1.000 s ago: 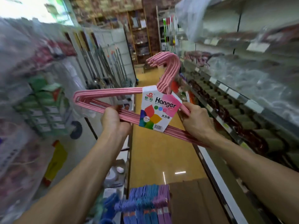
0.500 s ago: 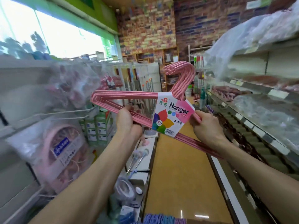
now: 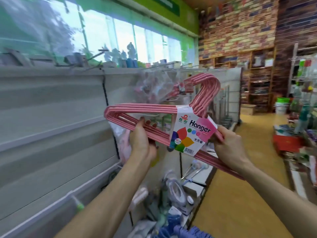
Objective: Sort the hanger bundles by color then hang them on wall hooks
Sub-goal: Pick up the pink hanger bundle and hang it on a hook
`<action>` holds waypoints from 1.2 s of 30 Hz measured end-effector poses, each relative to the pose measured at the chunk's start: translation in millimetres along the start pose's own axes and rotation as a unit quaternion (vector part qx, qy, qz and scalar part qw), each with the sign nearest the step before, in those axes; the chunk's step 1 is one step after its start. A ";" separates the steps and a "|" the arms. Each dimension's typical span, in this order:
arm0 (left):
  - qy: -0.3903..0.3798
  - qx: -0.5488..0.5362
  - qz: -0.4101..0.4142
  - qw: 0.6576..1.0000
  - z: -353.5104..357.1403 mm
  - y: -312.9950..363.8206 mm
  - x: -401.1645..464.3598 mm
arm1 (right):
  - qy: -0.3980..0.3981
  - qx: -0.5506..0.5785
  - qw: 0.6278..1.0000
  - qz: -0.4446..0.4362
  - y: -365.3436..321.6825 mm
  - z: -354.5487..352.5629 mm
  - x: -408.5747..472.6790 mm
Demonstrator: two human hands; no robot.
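Observation:
I hold a bundle of pink hangers (image 3: 144, 108) level in front of me, its hooks pointing up and left. A white "Hanger" label (image 3: 190, 133) wraps its middle. My left hand (image 3: 139, 141) grips the lower bars left of the label. My right hand (image 3: 229, 146) grips the bars right of the label. The bundle is close to the grey slatted wall panel (image 3: 51, 117) on my left. Metal wall hooks (image 3: 96, 66) stick out along the panel's top. Blue and purple hanger bundles (image 3: 187, 231) show at the bottom edge.
Bagged goods (image 3: 154, 86) hang on the panel behind the bundle. A low shelf (image 3: 193, 179) with small items runs below. The yellow aisle floor (image 3: 240, 194) leads to a brick wall with shelving (image 3: 257, 79). Stocked shelves (image 3: 301, 138) line the right side.
My view has swung left and upward toward the slatted wall panel. The pink bundle stays in both hands and has come nearer to the panel and its hooks.

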State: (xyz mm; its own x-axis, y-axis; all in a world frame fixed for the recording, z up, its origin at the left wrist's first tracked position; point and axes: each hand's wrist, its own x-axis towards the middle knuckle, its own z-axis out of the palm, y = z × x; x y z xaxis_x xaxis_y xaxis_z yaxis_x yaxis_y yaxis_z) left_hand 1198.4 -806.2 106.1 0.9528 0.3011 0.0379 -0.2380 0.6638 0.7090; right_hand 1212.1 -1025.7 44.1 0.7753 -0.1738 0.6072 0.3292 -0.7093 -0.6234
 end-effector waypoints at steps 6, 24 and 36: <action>0.093 0.008 0.076 0.993 -73.3 46.5 -31.9 | -0.079 0.065 0.994 -0.032 -46.9 50.9 -35.8; 0.294 -0.039 0.280 0.913 -259.4 177.5 -153.4 | -0.290 0.164 0.927 -0.171 -232.6 161.8 -150.1; 0.354 -0.149 0.260 0.886 -372.7 222.5 -165.8 | -0.328 0.095 0.894 -0.291 -317.9 233.0 -187.9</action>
State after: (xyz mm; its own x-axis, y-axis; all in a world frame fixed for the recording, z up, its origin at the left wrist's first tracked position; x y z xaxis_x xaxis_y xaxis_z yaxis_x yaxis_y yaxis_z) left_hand 917.3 -453.2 -4.9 0.3677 0.9031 -0.2220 -0.7492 0.4291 0.5046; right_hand 1087.4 -608.4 13.4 0.5721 0.6682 0.4756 0.8166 -0.4098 -0.4065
